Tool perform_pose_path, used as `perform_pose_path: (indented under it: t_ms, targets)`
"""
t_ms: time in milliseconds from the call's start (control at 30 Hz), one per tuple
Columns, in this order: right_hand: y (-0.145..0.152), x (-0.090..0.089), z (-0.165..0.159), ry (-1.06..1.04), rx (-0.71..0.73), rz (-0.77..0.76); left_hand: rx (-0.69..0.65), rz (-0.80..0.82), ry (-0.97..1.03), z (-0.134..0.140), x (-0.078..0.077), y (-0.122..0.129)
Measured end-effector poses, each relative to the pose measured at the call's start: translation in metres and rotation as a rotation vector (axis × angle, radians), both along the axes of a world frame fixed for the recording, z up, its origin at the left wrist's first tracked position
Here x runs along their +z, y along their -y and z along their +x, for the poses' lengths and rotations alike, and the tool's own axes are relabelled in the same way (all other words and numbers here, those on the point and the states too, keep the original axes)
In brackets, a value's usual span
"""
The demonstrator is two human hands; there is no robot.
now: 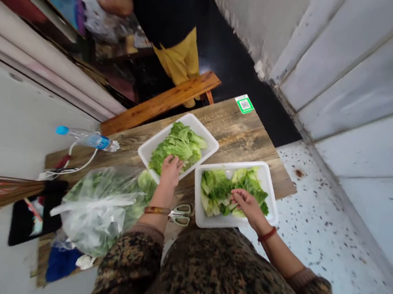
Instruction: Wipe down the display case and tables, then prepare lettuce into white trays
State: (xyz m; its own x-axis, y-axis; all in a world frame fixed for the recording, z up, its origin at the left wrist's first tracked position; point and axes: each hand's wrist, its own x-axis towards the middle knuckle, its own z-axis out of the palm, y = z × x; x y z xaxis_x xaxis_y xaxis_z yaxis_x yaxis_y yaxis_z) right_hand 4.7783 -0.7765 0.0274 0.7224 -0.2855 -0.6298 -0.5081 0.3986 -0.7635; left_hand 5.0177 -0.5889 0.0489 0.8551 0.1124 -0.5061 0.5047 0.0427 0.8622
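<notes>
Lettuce leaves [187, 142] lie heaped in the white plastic tray [207, 133] farther from me. My left hand [171, 167] is at the near edge of that heap, its fingers curled closed on a lettuce leaf. The nearer white tray [195, 198] holds more lettuce [215, 191], with a gap between two bunches. Over its right bunch is my right hand [247, 203], fingers loosely bent and partly apart, with no held leaf visible. Scissors with pale handles [181, 214] lie beside my left wrist, left of the nearer tray.
A clear plastic bag [100, 207] of leafy greens covers the table's left part. Beyond it lie a water bottle [93, 140] and a white cable [87, 163]. A wooden bench [166, 101] and a person in yellow trousers [177, 58] are past the far edge.
</notes>
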Motion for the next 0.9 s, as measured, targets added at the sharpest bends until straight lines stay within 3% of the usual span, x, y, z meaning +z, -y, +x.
perform_pose_path:
  t_ms: [100,167,267,433,500,733,900]
  targets:
    - [0.016,-0.011,-0.002,-0.015,-0.024,-0.065,-0.041,0.001,0.016,-0.018,0.010,-0.012]
    - [0.017,-0.019,-0.001,0.021,0.049,-0.150,-0.076,0.001,0.009,-0.035,0.019,-0.019]
    - [0.006,-0.025,0.006,0.130,0.189,-0.280,-0.135,-0.011,-0.030,-0.062,0.029,-0.023]
    - [-0.017,-0.023,0.031,0.267,0.371,-0.544,-0.191,-0.033,-0.121,-0.103,0.032,-0.017]
    - [-0.018,-0.022,0.040,0.289,0.414,-0.562,-0.196,-0.034,-0.144,-0.117,0.032,-0.013]
    - [0.021,-0.017,0.036,0.258,0.354,-0.441,-0.187,-0.044,-0.180,-0.142,0.030,-0.002]
    - [0.044,-0.005,0.020,0.191,0.084,0.170,-0.224,-0.079,-0.209,-0.150,0.024,0.013]
